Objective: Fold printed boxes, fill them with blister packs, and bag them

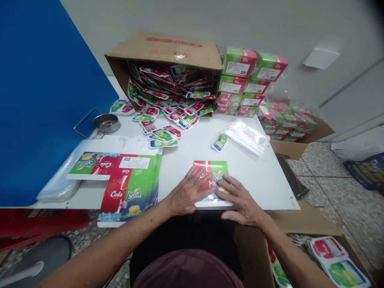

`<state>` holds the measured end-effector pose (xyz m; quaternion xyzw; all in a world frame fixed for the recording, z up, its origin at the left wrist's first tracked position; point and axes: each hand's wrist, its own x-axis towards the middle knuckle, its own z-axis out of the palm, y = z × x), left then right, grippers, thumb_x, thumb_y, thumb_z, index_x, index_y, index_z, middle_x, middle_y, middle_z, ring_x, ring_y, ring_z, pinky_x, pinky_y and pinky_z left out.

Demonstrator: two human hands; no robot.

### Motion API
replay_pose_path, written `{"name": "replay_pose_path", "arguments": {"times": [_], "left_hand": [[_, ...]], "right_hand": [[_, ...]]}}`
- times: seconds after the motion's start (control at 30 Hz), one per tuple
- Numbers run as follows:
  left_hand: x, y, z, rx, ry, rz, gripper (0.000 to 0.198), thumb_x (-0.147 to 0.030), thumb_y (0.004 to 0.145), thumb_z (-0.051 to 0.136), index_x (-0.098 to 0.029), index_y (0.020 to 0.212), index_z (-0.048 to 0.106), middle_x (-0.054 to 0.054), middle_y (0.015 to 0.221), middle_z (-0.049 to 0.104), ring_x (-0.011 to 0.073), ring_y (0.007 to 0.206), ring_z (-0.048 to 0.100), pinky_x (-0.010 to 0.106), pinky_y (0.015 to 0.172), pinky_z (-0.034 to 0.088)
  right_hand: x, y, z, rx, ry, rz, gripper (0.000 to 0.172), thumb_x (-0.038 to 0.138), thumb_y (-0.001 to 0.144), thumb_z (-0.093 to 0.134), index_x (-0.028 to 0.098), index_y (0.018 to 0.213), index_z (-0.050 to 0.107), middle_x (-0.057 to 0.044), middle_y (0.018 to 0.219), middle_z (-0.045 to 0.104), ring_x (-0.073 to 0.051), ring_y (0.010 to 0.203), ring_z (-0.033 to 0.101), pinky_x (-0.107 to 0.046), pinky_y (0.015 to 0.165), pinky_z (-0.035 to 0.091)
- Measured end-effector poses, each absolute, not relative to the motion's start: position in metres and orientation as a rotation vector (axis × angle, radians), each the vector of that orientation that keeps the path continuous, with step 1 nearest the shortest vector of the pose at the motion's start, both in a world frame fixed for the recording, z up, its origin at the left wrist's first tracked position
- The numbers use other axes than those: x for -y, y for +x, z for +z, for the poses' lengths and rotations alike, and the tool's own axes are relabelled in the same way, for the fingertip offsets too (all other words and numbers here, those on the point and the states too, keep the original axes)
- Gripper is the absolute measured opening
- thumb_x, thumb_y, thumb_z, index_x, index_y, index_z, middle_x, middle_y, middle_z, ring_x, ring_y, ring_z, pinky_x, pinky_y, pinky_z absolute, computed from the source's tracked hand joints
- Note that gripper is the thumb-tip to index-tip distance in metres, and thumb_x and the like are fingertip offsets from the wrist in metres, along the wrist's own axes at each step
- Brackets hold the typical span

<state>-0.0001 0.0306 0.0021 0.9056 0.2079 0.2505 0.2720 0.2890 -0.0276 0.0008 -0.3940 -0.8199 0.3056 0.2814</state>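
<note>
Left hand (187,191) and right hand (241,198) press flat, close together, on a Cola-Sprite card (216,170) at the table's (258,180) near edge; long axis unclear.

Bright even indoor light, faint soft shadows, wide-angle distortion at edges

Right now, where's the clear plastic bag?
In the head view, the clear plastic bag lies on the white table's right side, beside a printed carton piece, beyond the right hand.
</note>
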Motion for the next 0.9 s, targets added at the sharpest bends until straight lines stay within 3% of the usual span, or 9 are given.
{"name": "replay_pose_path", "arguments": {"times": [0.1,0.2,0.4,0.57,0.67,0.8,0.9], "left_hand": [[-0.033,0.000,-0.006,-0.484,2.540,0.619,0.080,-0.011,0.072,0.065,-0.032,0.148,0.049,0.011,0.157,0.046,0.0378,0.151,0.030,0.065,0.124,0.011],[-0.033,0.001,-0.015,-0.394,2.722,0.688,0.066,-0.013,0.084,0.057,-0.029,0.147,0.050,0.011,0.153,0.052,0.0337,0.149,0.036,0.063,0.124,0.020],[-0.029,0.004,-0.026,-0.311,2.939,0.917,0.044,-0.018,0.094,0.052,-0.025,0.136,0.058,0.012,0.143,0.061,0.0341,0.150,0.035,0.065,0.120,0.029],[-0.029,0.004,-0.022,-0.305,2.911,0.916,0.042,-0.026,0.093,0.062,-0.027,0.135,0.059,0.010,0.145,0.060,0.0335,0.149,0.037,0.065,0.121,0.028],[-0.030,0.003,-0.019,-0.317,2.844,0.927,0.052,-0.039,0.090,0.069,-0.020,0.138,0.058,0.012,0.140,0.064,0.0324,0.145,0.044,0.059,0.123,0.029],[-0.028,0.004,-0.020,-0.427,2.778,0.983,0.049,-0.026,0.092,0.069,-0.020,0.139,0.057,0.010,0.134,0.069,0.0245,0.140,0.052,0.047,0.124,0.033],[-0.028,0.005,-0.020,-0.417,2.782,0.994,0.048,-0.025,0.092,0.069,-0.021,0.138,0.058,0.009,0.134,0.069,0.0238,0.138,0.053,0.045,0.123,0.036]], "right_hand": [[0.027,0.289,-0.013,2.220,-1.079,0.711,0.050,0.033,0.088,0.072,0.045,0.135,0.061,0.004,0.148,0.056,-0.032,0.148,0.039,-0.059,0.125,0.021],[0.025,0.288,-0.027,2.206,-0.989,0.547,0.044,0.028,0.094,0.062,0.041,0.137,0.062,0.002,0.148,0.058,-0.030,0.148,0.039,-0.058,0.121,0.032],[0.027,0.286,-0.028,2.282,-0.856,0.291,0.059,0.047,0.092,0.068,0.032,0.147,0.052,-0.006,0.152,0.053,-0.035,0.148,0.037,-0.063,0.117,0.036],[0.030,0.278,-0.027,2.178,-0.896,0.294,0.062,0.019,0.090,0.070,0.033,0.147,0.051,-0.006,0.150,0.055,-0.034,0.147,0.039,-0.059,0.113,0.045],[0.029,0.276,-0.030,2.169,-0.890,0.269,0.065,0.015,0.087,0.074,0.031,0.147,0.052,-0.007,0.147,0.058,-0.034,0.145,0.042,-0.058,0.111,0.048],[0.027,0.277,-0.033,2.171,-0.889,0.236,0.064,0.015,0.087,0.074,0.031,0.146,0.054,-0.008,0.143,0.061,-0.033,0.143,0.045,-0.058,0.110,0.049],[0.027,0.277,-0.029,2.176,-0.903,0.275,0.062,0.015,0.089,0.073,0.032,0.145,0.054,-0.007,0.143,0.062,-0.032,0.143,0.046,-0.058,0.111,0.048]]}}
